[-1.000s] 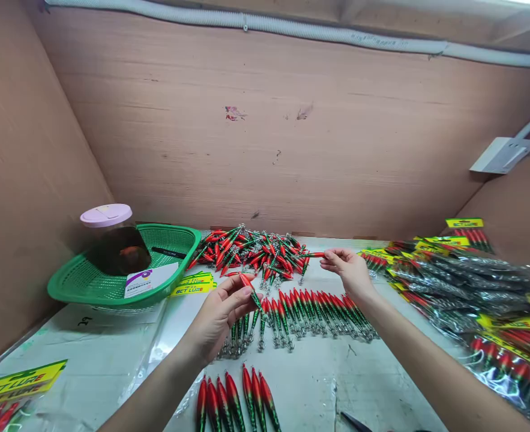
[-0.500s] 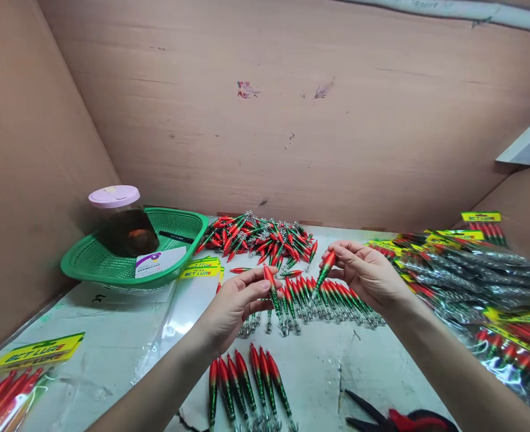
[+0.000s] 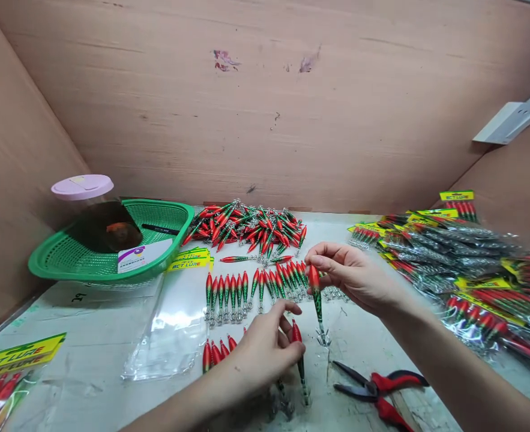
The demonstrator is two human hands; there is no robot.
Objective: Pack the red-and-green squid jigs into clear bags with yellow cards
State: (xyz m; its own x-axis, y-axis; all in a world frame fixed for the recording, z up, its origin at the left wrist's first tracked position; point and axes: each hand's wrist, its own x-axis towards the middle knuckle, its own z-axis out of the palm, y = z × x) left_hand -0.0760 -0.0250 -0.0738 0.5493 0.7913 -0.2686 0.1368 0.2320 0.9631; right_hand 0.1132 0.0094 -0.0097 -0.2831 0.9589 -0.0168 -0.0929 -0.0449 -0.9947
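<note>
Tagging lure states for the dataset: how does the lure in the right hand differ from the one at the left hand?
The lure in the right hand hangs upright in the air, pinched at its red head, hooks down. The lure at the left hand lies low by the table, gripped at its head, its upper part partly hidden by fingers. The right hand is raised; the left hand is lower. Both lures are red-headed and green-bodied.

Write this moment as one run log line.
left hand: holds lure | right hand: holds second lure upright | pliers: on table

Brown board walls [image 3: 292, 132] enclose a pale, paper-covered table [image 3: 89, 336].
</note>
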